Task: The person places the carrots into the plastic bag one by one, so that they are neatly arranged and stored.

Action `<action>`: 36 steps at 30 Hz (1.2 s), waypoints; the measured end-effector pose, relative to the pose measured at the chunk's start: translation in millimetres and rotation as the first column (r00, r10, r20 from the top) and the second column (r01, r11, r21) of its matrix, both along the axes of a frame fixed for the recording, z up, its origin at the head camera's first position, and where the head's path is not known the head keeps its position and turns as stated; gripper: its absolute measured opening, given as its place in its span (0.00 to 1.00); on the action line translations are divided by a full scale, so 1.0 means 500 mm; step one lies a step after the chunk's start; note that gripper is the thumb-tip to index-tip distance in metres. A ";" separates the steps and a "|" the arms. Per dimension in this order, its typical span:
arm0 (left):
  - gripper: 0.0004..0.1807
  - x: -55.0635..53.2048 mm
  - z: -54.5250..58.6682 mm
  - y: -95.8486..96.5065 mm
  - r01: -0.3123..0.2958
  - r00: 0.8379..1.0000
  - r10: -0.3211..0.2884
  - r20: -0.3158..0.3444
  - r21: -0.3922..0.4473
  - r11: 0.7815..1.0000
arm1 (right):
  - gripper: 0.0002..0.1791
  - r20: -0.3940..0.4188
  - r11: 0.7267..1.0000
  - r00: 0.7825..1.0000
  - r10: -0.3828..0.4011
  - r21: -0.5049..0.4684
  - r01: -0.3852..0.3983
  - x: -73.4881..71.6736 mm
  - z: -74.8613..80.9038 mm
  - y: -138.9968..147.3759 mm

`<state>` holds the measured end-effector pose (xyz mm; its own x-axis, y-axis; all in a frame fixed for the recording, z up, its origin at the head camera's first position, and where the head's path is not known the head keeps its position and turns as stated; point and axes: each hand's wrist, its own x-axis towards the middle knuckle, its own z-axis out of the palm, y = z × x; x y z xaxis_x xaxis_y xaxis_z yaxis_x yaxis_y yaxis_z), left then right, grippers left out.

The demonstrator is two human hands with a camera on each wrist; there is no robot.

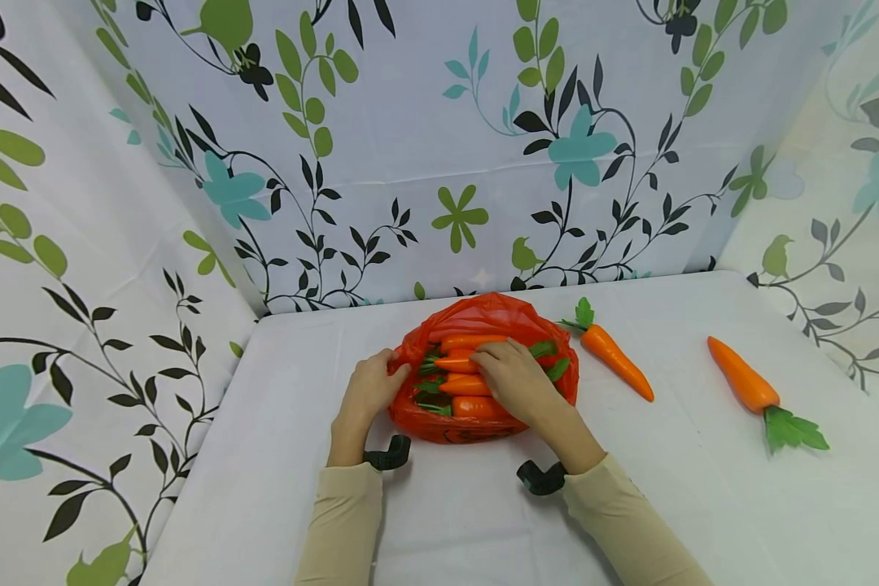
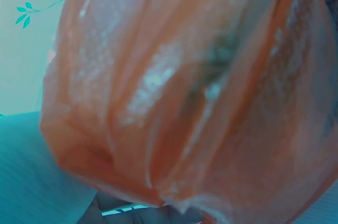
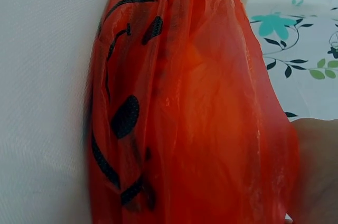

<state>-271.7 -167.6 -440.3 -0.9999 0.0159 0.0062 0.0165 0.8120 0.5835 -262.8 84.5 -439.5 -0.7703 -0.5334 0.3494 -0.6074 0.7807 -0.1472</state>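
A red plastic bag (image 1: 494,309) stands with its mouth spread, holding several orange toy carrots (image 1: 465,384) with green leaves. At the bag's left rim my left hand (image 1: 366,391) grips the plastic between thumb and fingers. My right hand (image 1: 516,382) reaches in over the right side, its bent fingers on one of the upper carrots; the back of the hand hides that carrot's right end. Crinkled bag film (image 2: 158,102) fills the left wrist view. In the right wrist view, the bag's side (image 3: 211,108) bears black printed marks, and orange shows through.
To the right of the bag lies a loose carrot (image 1: 617,362), leaves toward the bag. Farther right is another carrot (image 1: 743,378), leaves toward the front. Both rest on the white tabletop (image 1: 688,505). Leaf-patterned cloth (image 1: 395,163) hangs behind and at the sides.
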 end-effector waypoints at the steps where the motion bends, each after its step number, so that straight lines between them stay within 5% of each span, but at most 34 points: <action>1: 0.20 0.000 0.000 0.000 0.000 1.000 0.000 -0.001 -0.001 1.000 | 0.17 0.006 1.000 1.000 -0.004 0.004 0.004 0.000 0.000 0.000; 21: 0.20 0.000 0.000 -0.001 0.000 1.000 0.000 -0.004 0.002 1.000 | 0.16 -0.033 0.995 0.999 -0.015 -0.097 0.012 0.000 0.027 0.019; 36: 0.20 0.001 0.004 0.001 0.000 1.000 0.000 -0.001 0.013 1.000 | 0.17 -0.127 0.965 0.989 -0.078 -0.259 0.042 -0.015 0.059 0.077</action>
<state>-271.3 -167.0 -438.4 -0.9999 0.0158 0.0070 0.0168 0.8044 0.5938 -270.3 123.2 -409.9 -0.7342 -0.3673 0.5710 -0.5886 0.7634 -0.2659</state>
